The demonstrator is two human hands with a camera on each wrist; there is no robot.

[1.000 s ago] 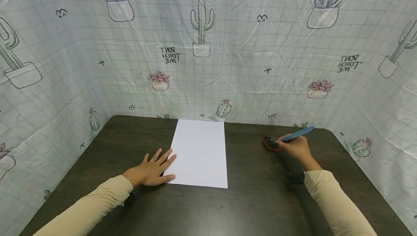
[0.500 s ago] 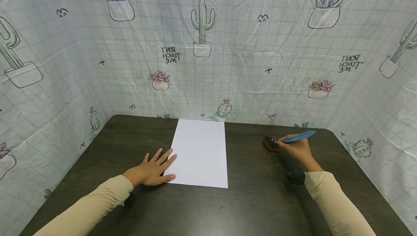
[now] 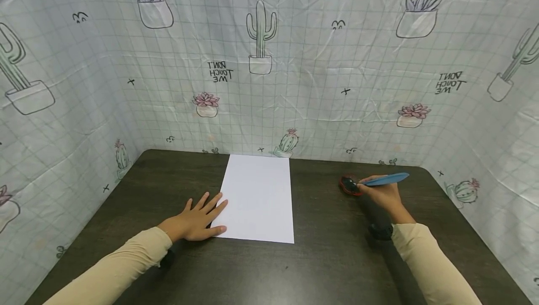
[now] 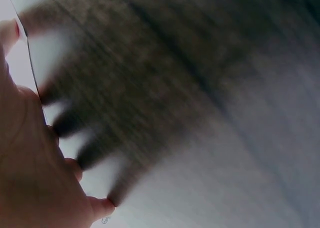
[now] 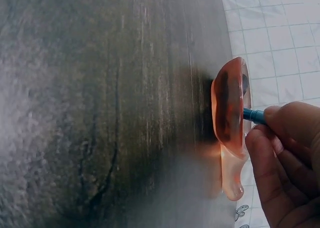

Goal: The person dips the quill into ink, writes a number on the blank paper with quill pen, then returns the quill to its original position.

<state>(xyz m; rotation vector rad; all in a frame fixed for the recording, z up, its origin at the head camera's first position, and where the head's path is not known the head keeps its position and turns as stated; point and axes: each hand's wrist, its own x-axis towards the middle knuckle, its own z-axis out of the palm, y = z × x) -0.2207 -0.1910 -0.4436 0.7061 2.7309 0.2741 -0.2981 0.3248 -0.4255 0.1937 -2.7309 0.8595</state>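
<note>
Nearest to me, my beige sleeves (image 3: 120,267) reach in over the dark, wood-grained bench (image 3: 278,277). My left hand (image 3: 191,224) lies spread wide, fingers straight and apart, palm down across the left edge of a plain white rectangular sheet of paper (image 3: 257,197). I take this as a way to keep the sheet from sliding, since only the fingertips and thumb lap onto it and most of its face stays uncovered. The sheet lies flat, its long sides running away from me to the bench's far edge.

Farther out and well to the right, my right hand (image 3: 385,192) pinches a slim blue feather-shaped implement (image 3: 389,179) low down, between thumb and fingertips, probably for control of the tip. It slants, broad end out to the right, narrow end at a small translucent red dish (image 5: 227,118) with a stubby handle and a dark interior. The rim hides the very tip, so I cannot tell what it touches. Behind everything hangs a white gridded cloth (image 3: 311,104) printed with potted cacti.
</note>
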